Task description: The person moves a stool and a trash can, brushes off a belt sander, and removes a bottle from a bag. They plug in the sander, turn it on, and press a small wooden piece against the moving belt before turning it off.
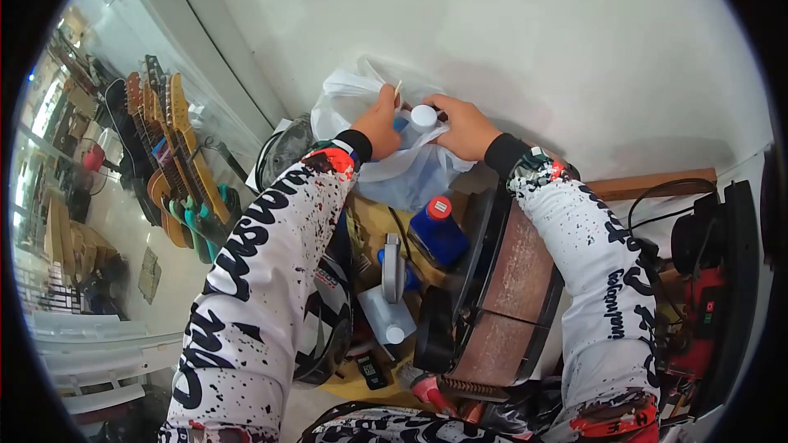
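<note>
A white translucent plastic bag (410, 179) stands against the wall, with a white-capped bottle (423, 118) showing at its mouth. My left hand (379, 125) is closed on the bag's left edge, and a thin pale strip sticks up by its fingertips. On the other side, my right hand (465, 128) grips the bag's right edge, its fingers curled close beside the white cap. The bottle's body is mostly hidden in the bag. Just below the bag is a blue bottle with a red cap (439, 230).
Below lie a grey bottle (392, 269), a translucent white-capped container (387, 316) and a black-and-white helmet (324, 324). A long brown and black case (513, 291) sits right of them. Several guitars (176, 156) stand beyond glass at left; red equipment (702, 320) is at right.
</note>
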`<action>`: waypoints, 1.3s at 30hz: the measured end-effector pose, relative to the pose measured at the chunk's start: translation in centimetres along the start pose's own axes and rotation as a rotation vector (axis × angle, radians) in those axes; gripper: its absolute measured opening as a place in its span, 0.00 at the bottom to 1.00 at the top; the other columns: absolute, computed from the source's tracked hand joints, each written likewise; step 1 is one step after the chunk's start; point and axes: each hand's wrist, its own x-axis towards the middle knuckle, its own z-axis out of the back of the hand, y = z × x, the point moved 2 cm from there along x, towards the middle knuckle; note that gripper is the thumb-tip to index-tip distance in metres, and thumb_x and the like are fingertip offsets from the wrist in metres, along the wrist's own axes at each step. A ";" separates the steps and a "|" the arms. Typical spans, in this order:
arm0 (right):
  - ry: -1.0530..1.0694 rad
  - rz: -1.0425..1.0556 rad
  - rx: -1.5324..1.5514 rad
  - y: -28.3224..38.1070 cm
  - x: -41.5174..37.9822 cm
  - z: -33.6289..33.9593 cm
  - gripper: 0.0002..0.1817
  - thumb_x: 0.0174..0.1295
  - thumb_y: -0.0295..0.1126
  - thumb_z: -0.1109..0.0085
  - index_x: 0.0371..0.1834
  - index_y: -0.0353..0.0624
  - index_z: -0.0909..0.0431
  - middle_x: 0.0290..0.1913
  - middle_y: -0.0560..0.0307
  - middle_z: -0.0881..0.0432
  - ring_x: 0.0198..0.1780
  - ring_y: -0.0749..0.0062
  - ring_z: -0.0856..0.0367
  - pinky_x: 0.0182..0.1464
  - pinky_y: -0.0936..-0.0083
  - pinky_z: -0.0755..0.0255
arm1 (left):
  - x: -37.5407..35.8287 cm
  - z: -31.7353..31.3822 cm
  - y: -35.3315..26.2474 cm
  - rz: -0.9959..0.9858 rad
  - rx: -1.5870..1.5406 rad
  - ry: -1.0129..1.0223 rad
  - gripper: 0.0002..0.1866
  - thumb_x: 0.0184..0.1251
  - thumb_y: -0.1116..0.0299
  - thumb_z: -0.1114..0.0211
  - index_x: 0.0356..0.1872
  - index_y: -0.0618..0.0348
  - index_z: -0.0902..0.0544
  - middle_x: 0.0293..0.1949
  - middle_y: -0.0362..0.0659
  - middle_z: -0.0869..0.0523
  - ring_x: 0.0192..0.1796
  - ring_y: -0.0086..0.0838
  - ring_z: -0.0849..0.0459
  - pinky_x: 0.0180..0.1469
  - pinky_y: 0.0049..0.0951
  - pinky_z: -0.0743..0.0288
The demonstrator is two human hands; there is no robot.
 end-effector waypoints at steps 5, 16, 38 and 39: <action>0.116 -0.011 0.112 0.5 -0.4 0.3 0.36 0.48 0.32 0.23 0.64 0.43 0.26 0.55 0.43 0.17 0.55 0.51 0.17 0.58 0.64 0.24 | 0.6 -0.3 -0.3 0.054 0.080 0.094 0.23 0.57 0.82 0.41 0.50 0.59 0.42 0.44 0.66 0.19 0.52 0.66 0.21 0.52 0.49 0.27; -0.016 -0.348 -0.139 -1.7 -4.8 6.3 0.20 0.61 0.37 0.36 0.52 0.37 0.19 0.44 0.42 0.14 0.47 0.53 0.14 0.52 0.63 0.22 | -2.2 1.7 0.4 -0.043 -0.038 0.028 0.20 0.56 0.82 0.39 0.47 0.60 0.36 0.36 0.59 0.22 0.44 0.57 0.19 0.45 0.43 0.27; 0.965 -0.196 -0.789 -9.9 9.2 -13.3 0.16 0.59 0.39 0.35 0.46 0.44 0.13 0.44 0.45 0.11 0.44 0.56 0.12 0.49 0.58 0.20 | -10.3 15.9 -1.7 0.215 -0.053 -0.250 0.25 0.53 0.81 0.30 0.43 0.54 0.38 0.35 0.35 0.31 0.40 0.19 0.29 0.42 0.20 0.32; 0.943 -0.187 -0.795 -9.3 9.2 -14.4 0.16 0.59 0.39 0.35 0.46 0.44 0.13 0.44 0.45 0.11 0.43 0.55 0.12 0.49 0.58 0.20 | -9.9 15.8 -1.3 0.194 -0.086 -0.242 0.25 0.52 0.82 0.30 0.43 0.55 0.38 0.35 0.35 0.31 0.40 0.19 0.29 0.42 0.20 0.32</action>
